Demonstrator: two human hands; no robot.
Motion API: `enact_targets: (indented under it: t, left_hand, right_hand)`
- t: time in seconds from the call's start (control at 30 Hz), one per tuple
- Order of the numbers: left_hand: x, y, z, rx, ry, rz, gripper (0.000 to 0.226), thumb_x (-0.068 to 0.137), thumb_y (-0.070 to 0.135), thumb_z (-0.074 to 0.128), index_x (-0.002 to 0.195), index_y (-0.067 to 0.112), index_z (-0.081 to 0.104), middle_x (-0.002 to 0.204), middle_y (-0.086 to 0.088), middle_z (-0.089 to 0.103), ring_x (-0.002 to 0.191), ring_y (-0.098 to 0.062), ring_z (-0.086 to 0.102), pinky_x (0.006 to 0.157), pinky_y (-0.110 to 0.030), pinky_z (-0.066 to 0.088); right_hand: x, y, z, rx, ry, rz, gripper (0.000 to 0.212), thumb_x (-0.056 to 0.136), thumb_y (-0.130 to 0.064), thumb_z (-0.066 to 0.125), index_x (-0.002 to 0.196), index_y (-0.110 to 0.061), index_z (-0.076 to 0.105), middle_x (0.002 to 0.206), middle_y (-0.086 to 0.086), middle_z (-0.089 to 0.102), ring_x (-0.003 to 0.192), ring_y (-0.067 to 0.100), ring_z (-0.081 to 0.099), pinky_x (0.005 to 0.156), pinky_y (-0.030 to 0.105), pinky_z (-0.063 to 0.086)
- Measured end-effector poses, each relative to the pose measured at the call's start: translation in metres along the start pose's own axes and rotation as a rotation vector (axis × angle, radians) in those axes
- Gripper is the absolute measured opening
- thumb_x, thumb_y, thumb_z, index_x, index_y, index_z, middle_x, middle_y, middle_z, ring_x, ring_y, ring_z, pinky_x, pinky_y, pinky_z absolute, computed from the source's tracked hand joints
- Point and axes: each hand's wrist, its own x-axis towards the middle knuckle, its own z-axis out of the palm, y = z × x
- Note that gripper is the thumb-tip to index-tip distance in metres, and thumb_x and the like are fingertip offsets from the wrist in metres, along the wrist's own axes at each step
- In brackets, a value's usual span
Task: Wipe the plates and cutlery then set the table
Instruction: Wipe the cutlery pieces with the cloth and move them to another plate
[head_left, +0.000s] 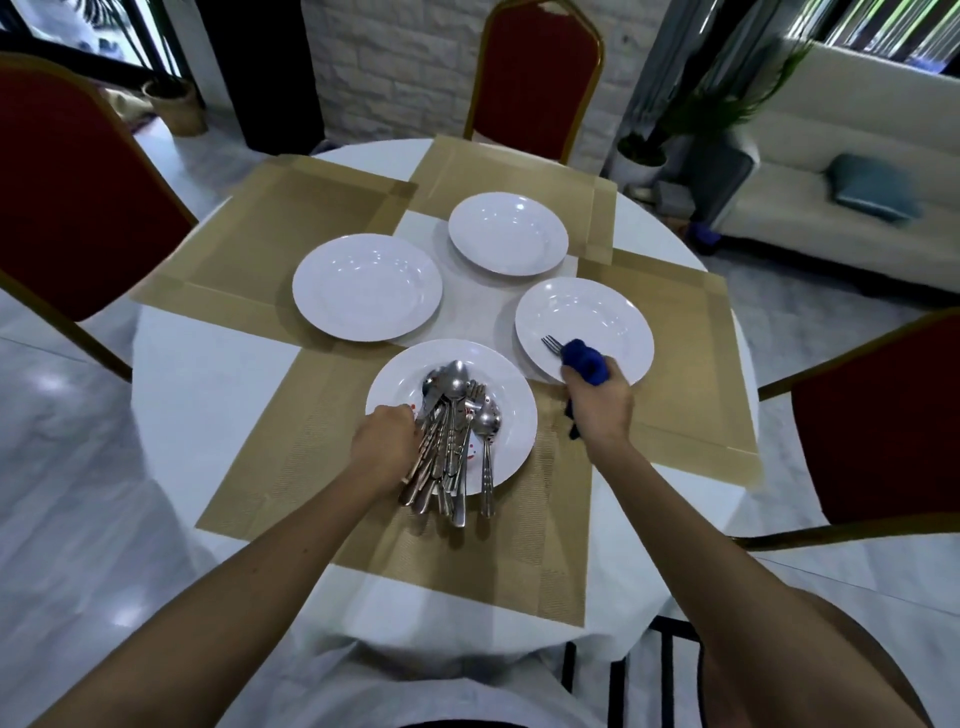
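Observation:
Several white plates sit on tan placemats on a round white table (208, 395). The near plate (511, 415) holds a pile of spoons, forks and knives (452, 436). My left hand (387, 441) rests on the left side of that pile, fingers closed around some handles. My right hand (600, 402) grips a blue cloth (584, 361) wrapped around a fork (551, 344), whose tines stick out over the right plate (584, 312). The left plate (366, 286) and the far plate (506, 233) hold nothing.
Red chairs with gold frames stand at the left (67, 197), far side (535, 78) and right (883, 415) of the table. A cream sofa (831, 171) with a teal cushion and potted plants lie beyond at the right.

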Motion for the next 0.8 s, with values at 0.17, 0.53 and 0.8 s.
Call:
enact_targets:
  t: [0.17,0.53,0.8]
  left_hand:
    - [-0.005,-0.003,-0.010,0.051,0.088,0.057,0.020,0.100,0.024,0.037,0.110,0.012,0.049,0.098,-0.010,0.065,0.089,-0.032,0.063,0.066,-0.036,0.044]
    - [-0.018,-0.003,-0.038,-0.876,-0.209,0.014,0.015,0.099,0.025,0.048,0.102,0.017,0.060,0.077,0.007,0.064,0.059,-0.010,0.049,0.053,-0.026,0.037]
    - [-0.030,0.005,-0.040,-0.895,-0.009,0.111,0.011,0.097,0.026,0.050,0.094,0.020,0.058,0.075,-0.001,0.064,0.065,-0.014,0.053,0.064,-0.032,0.042]
  right_hand:
    - [-0.022,-0.006,0.030,-0.082,-0.222,-0.090,0.020,0.088,-0.036,0.064,0.094,-0.018,0.058,0.068,0.008,0.058,0.052,0.017,0.053,0.043,0.028,0.043]
    - [-0.039,-0.023,0.063,-0.089,-0.311,-0.359,0.033,0.086,-0.024,0.070,0.117,-0.023,0.062,0.102,0.000,0.062,0.083,0.008,0.059,0.074,0.022,0.048]
    - [-0.025,-0.023,0.078,-0.291,-0.278,-0.545,0.022,0.087,-0.025,0.068,0.105,-0.012,0.071,0.094,-0.002,0.050,0.082,0.010,0.053,0.073,0.013,0.038]
